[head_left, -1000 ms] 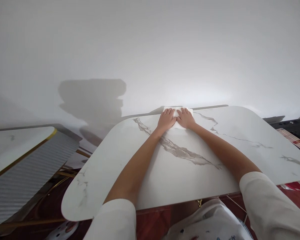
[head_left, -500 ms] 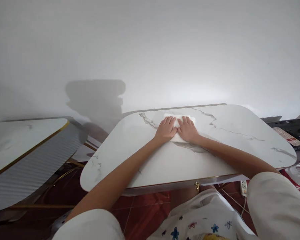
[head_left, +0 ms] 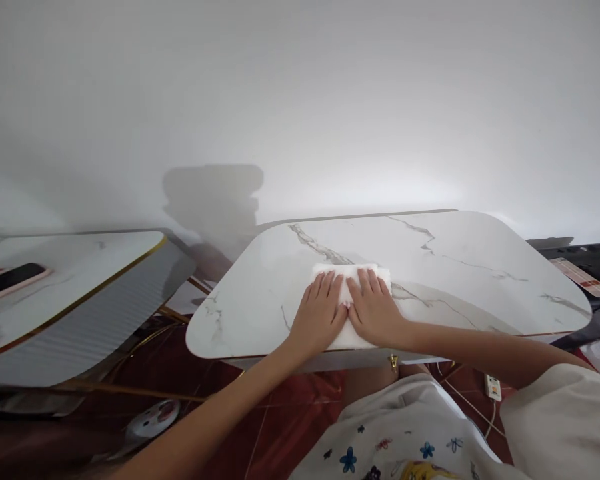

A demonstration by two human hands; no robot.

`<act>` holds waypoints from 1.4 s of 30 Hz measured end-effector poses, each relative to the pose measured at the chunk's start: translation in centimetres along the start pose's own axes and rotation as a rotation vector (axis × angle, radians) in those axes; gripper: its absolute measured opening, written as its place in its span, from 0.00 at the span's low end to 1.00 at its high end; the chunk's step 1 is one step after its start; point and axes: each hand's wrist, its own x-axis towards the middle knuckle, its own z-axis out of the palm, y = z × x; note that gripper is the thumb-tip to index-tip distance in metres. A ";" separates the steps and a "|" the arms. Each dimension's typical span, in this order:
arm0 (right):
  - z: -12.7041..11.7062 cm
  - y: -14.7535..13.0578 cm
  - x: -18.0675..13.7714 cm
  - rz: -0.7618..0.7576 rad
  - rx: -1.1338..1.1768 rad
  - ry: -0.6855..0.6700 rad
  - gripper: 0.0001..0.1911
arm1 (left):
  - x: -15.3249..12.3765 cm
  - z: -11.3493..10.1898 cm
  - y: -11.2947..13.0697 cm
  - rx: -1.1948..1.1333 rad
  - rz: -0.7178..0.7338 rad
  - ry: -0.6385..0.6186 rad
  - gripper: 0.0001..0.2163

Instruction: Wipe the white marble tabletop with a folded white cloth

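Note:
A white folded cloth (head_left: 353, 270) lies flat on the white marble-patterned table (head_left: 260, 287), near its front edge. My left hand (head_left: 317, 313) presses down on the left part of the cloth, fingers stretched out. Beside it, my right hand (head_left: 375, 310) rests flat on the right part, its fingers also extended. The two thumbs meet or nearly meet in the middle. Both palms hide much of the cloth.
At the left stands a second marble-patterned table (head_left: 105, 260) with a gold edge and a phone (head_left: 15, 280) on it. A black appliance (head_left: 595, 263) sits at the right. Behind the table is a white wall (head_left: 330, 100). A power strip (head_left: 493, 387) lies below.
Both hands have drawn the cloth from the table's far side toward its front edge. The view has shifted a little left, bringing the phone into sight.

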 end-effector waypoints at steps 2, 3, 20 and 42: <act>-0.2 -0.3 -0.8 -0.016 0.021 -0.010 0.28 | -1.1 -0.3 0.6 0.009 -0.018 0.009 0.26; -0.4 -0.4 -1.1 -0.019 0.031 -0.013 0.28 | -1.5 -0.4 0.9 0.014 -0.026 0.013 0.26; -1.4 4.8 -1.0 0.071 -0.024 -0.084 0.29 | 3.6 1.3 4.4 -0.024 0.016 -0.031 0.26; 4.5 14.7 19.7 0.051 0.000 -0.072 0.27 | 22.3 6.6 -5.6 -0.060 -0.077 0.017 0.23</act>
